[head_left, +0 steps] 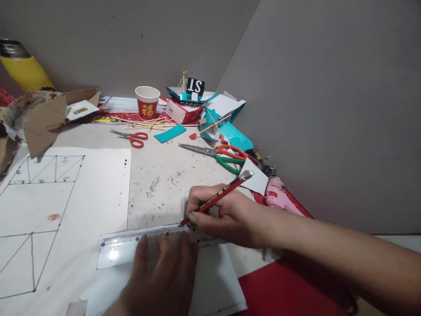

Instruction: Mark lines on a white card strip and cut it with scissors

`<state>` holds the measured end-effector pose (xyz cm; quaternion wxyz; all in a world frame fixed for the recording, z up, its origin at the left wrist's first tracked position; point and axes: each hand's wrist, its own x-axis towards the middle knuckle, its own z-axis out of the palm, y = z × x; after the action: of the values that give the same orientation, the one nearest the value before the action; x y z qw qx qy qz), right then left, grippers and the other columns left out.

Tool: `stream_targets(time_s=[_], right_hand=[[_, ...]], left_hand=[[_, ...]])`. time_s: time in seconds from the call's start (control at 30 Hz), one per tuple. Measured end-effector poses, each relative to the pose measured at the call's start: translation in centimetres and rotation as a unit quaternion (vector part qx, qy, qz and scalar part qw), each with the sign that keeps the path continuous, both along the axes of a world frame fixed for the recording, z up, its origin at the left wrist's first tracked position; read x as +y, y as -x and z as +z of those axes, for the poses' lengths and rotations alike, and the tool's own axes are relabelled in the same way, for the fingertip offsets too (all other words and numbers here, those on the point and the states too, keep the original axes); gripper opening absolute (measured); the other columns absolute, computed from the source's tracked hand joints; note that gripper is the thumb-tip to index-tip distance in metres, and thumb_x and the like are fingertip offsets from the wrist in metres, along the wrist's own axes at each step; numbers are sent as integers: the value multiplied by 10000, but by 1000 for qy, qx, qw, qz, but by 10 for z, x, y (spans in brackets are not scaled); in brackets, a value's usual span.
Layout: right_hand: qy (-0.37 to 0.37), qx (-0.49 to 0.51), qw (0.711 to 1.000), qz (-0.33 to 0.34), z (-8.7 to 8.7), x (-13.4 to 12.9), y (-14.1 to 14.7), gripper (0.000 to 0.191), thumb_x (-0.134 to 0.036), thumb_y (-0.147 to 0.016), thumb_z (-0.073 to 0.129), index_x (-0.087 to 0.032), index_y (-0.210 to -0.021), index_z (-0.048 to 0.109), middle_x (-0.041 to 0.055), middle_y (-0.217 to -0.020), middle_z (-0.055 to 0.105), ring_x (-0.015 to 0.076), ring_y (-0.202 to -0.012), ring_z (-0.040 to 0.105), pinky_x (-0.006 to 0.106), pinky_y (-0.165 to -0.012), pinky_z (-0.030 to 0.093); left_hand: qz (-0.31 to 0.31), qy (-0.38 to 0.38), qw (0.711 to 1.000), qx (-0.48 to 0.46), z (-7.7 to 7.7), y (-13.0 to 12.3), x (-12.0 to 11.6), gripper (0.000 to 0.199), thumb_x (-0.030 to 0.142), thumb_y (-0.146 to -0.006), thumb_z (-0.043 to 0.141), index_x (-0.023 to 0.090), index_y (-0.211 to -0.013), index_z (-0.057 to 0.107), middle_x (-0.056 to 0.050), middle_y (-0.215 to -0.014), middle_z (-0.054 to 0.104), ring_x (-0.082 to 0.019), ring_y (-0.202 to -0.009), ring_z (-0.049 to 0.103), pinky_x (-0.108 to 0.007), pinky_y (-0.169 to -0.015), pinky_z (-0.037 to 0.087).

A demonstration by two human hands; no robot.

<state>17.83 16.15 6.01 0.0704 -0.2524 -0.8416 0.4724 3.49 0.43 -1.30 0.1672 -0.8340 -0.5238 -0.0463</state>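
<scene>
In my right hand [223, 215] is a red-and-black pencil [219, 196], pinched by closed fingers. Its tip touches down at the upper edge of a clear plastic ruler [115, 252]. My left hand [161, 274] lies over the ruler with fingers spread, pressing it down from above. Under the ruler is a white sheet of card [217, 272], partly covered by both hands. A larger white paper [95, 193] at the left carries drawn lines, triangles and numbers.
Small red-handled scissors [133, 138], larger orange-and-green-handled scissors [213, 153] and a teal strip [170, 133] lie beyond my hands. Behind them stand a paper cup [147, 103], thin wooden sticks [148, 123] and a small model boat [190, 94]. A pink glue gun [279, 195] rests at right.
</scene>
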Motion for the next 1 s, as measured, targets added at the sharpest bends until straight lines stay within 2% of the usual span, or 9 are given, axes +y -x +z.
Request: stream_targets(time_s=[0.2,0.43,0.7,0.87,1.0], right_hand=[[26,-36,999,-29,5,-2,-15,112,-138,-844,490,-164,-750,545,-5,-688,516,107,-604,442,213,-521,373],[-15,-42,998,-43,6,-5,-28,146,-161,-868,472,-162,-760,571,15,-701,559,120,-632,497,218,-544,410],[-40,-29,997,-60,7,-6,-39,166,-175,-895,468,-172,-751,549,24,-706,588,120,-595,511,221,-518,418],[-64,-37,994,-77,5,-5,-49,170,-188,-904,463,-177,-772,570,54,-764,637,164,-699,586,254,-576,454],[-68,-42,993,-85,3,-5,-57,166,-190,-901,472,-182,-773,579,30,-734,613,142,-664,554,238,-569,449]], left_hand=[[-17,-8,1000,-3,1,2,2,416,302,-881,519,257,-1286,603,-65,-1288,594,-315,-1078,485,-477,-900,370],[-20,-15,1000,-6,5,2,5,407,252,-897,420,276,-1244,632,-6,-1247,630,-315,-1043,450,-494,-842,369],[-1,3,1000,-16,2,-1,1,416,295,-901,456,276,-1289,606,-34,-1274,631,-316,-1055,508,-492,-882,388],[2,20,1000,-23,2,0,0,428,310,-900,500,267,-1319,580,-53,-1304,616,-311,-1078,539,-473,-908,401],[0,29,999,-34,4,1,-1,445,335,-897,536,250,-1333,569,-87,-1306,609,-315,-1095,543,-469,-954,389]])
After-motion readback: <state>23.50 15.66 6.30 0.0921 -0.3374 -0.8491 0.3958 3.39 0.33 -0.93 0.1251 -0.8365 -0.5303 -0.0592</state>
